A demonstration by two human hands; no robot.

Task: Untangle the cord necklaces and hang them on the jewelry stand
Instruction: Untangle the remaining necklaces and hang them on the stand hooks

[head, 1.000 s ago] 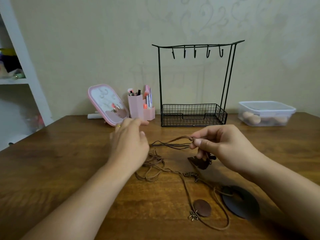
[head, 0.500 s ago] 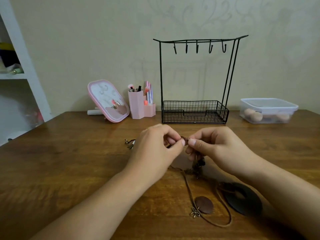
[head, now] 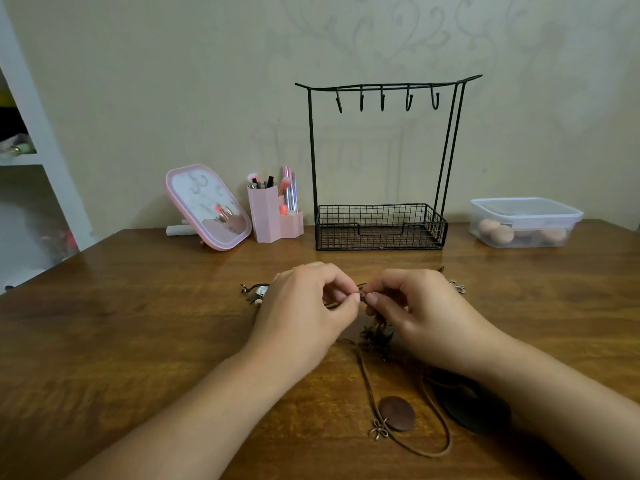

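Pinching cord point(head: 362, 295) | left hand point(head: 308, 306) fingertips closed | right hand point(head: 420, 306) fingertips closed

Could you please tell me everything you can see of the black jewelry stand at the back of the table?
The jewelry stand is thin black wire, seemingly metal. It stands upright at the back of the wooden table, near the wall. A mesh basket forms its base; slim posts rise to a top bar with upturned ends, carrying five small hooks. All hooks are bare and the basket looks empty. Only the table touches it.
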